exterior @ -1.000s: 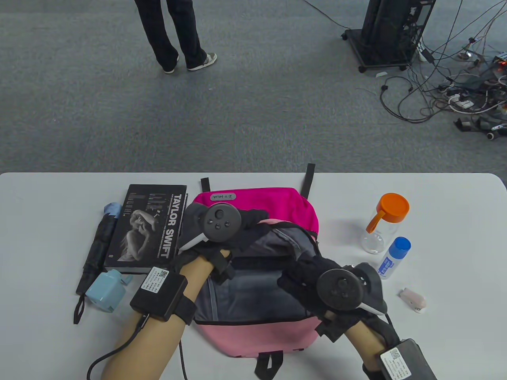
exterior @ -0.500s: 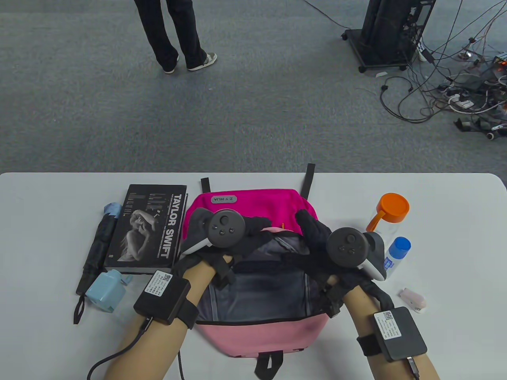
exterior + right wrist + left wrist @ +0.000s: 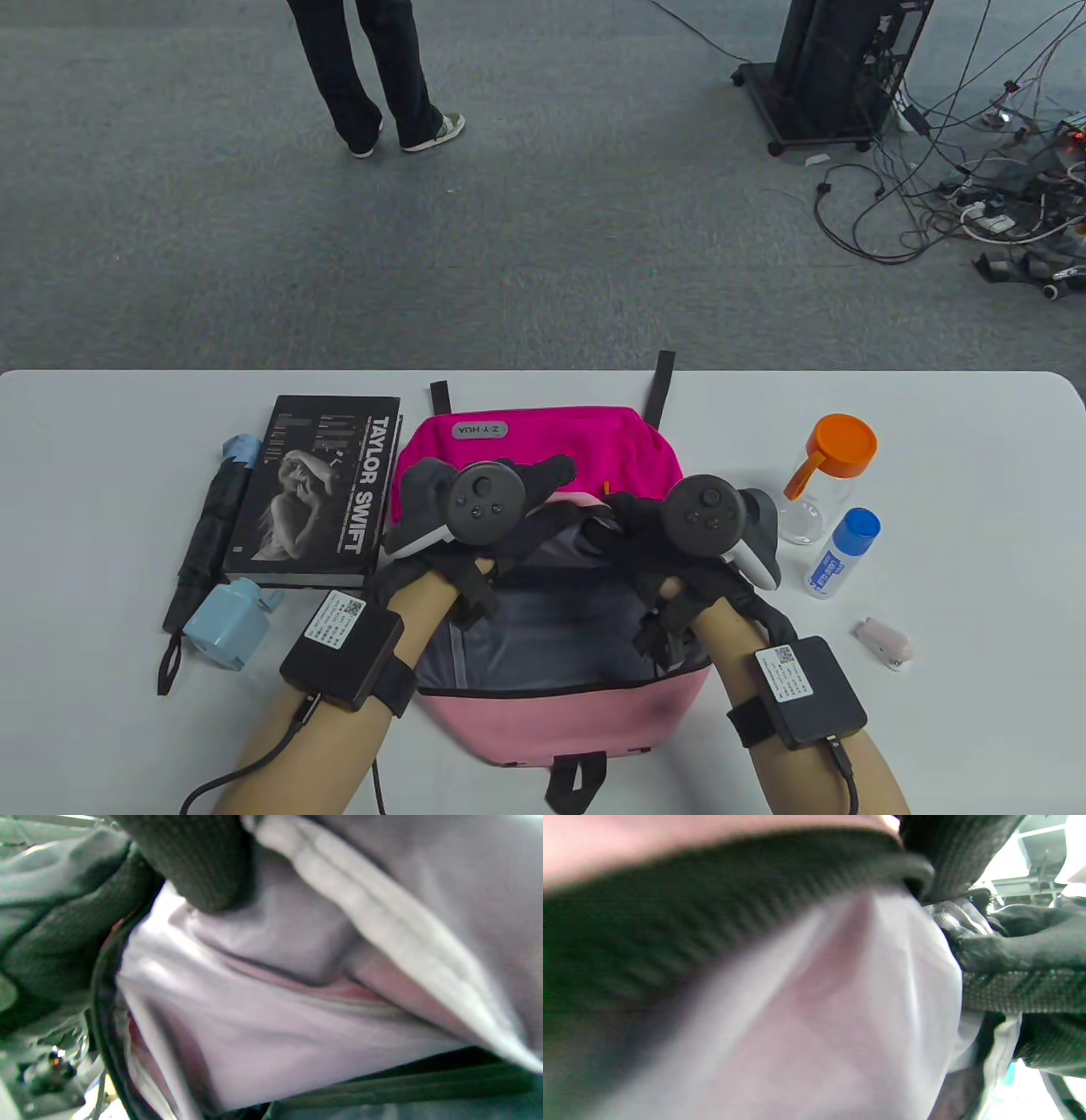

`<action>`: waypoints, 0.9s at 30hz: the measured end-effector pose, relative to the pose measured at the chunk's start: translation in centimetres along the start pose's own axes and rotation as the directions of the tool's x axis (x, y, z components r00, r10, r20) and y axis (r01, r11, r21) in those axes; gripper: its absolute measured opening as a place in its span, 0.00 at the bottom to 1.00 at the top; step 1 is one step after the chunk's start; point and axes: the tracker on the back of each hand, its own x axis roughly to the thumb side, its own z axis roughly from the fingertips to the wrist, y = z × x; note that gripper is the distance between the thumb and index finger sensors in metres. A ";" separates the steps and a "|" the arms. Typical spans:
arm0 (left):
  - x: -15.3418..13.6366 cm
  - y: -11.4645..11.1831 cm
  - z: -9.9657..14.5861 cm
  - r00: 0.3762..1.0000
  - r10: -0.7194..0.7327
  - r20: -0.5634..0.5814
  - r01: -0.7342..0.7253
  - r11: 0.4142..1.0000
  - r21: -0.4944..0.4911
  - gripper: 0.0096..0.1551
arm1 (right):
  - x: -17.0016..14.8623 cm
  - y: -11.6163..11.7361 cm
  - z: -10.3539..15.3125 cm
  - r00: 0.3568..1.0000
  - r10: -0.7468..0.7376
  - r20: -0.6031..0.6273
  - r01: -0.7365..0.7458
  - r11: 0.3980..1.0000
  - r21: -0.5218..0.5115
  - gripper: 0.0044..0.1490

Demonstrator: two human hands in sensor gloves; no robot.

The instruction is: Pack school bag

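The pink school bag (image 3: 551, 437) lies flat in the middle of the table with its main opening unzipped and grey lining (image 3: 551, 611) showing. My left hand (image 3: 543, 492) grips the far edge of the opening at its left. My right hand (image 3: 626, 519) grips the same edge just to the right, close to the left hand. In the left wrist view the lining (image 3: 840, 1005) and black zip edge (image 3: 734, 887) fill the frame, with the right hand's fingers (image 3: 1009, 950) pinching fabric. In the right wrist view a gloved finger (image 3: 203, 861) presses on the lining (image 3: 275, 1014).
Left of the bag lie a black book (image 3: 318, 488), a folded dark umbrella (image 3: 208, 526) and a light blue block (image 3: 229, 624). On the right stand a clear bottle with an orange lid (image 3: 819, 480) and a blue-capped white bottle (image 3: 840, 552); a small pink item (image 3: 884, 643) lies nearby.
My right hand moved from the bag's near right side up and left to the opening's far edge beside the left hand. The left hand stayed almost in place on the edge.
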 end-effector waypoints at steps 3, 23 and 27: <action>-0.7 1.5 1.0 0.998 -0.040 -0.045 0.039 0.999 -0.007 0.42 | 0.3 -0.3 -0.1 1.000 -0.007 -0.014 0.006 1.000 -0.023 0.25; -16.0 5.4 14.9 0.684 -0.204 -0.700 -0.036 0.949 -0.312 0.59 | 0.1 -1.3 -2.2 0.986 -0.099 -0.134 0.097 0.995 -0.021 0.25; -19.2 3.4 18.5 0.579 -0.187 -0.794 -0.166 0.926 -0.339 0.66 | 0.1 -1.5 -2.2 0.987 -0.086 -0.132 0.085 0.996 -0.014 0.25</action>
